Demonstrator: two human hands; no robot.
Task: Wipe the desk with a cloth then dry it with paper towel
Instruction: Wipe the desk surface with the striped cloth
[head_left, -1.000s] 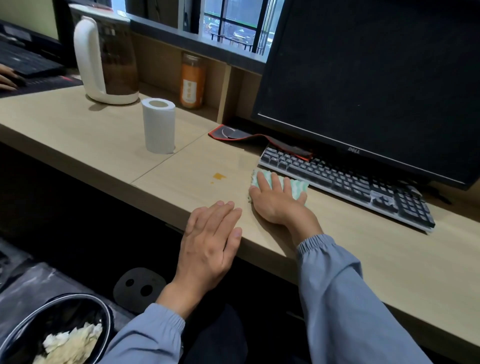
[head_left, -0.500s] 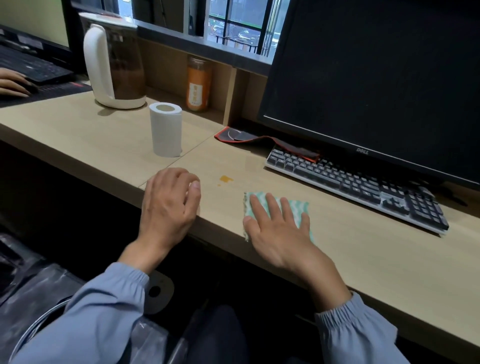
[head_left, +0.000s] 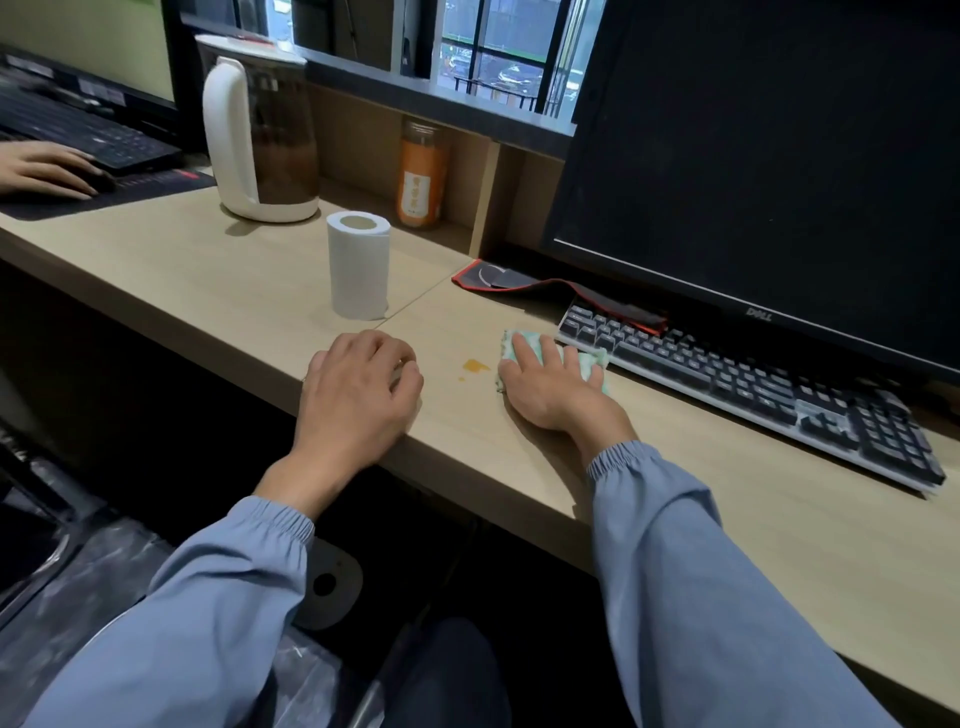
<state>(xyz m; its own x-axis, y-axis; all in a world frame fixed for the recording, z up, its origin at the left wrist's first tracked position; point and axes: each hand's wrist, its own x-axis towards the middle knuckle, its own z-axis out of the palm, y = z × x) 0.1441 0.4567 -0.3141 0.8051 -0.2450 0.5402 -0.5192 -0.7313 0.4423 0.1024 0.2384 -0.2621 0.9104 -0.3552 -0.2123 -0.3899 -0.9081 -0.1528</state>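
My right hand (head_left: 556, 387) lies flat on a green-and-white cloth (head_left: 589, 361), pressing it onto the light wooden desk (head_left: 727, 499) just in front of the keyboard's left end. A small orange stain (head_left: 475, 366) sits on the desk just left of the cloth. My left hand (head_left: 358, 395) rests on the desk's front edge, fingers curled, holding nothing. A white paper towel roll (head_left: 358, 265) stands upright behind my left hand.
A black keyboard (head_left: 753, 384) and a dark monitor (head_left: 769, 171) fill the right. A red-edged mouse pad (head_left: 519, 283) lies under the keyboard's left end. A white kettle (head_left: 260, 130) and an orange bottle (head_left: 421, 176) stand at the back. Another person's hand (head_left: 47, 169) rests far left.
My right hand has pushed the cloth away from the desk's front edge, back up to the keyboard beside the stain. My left hand has stayed curled at the front edge.
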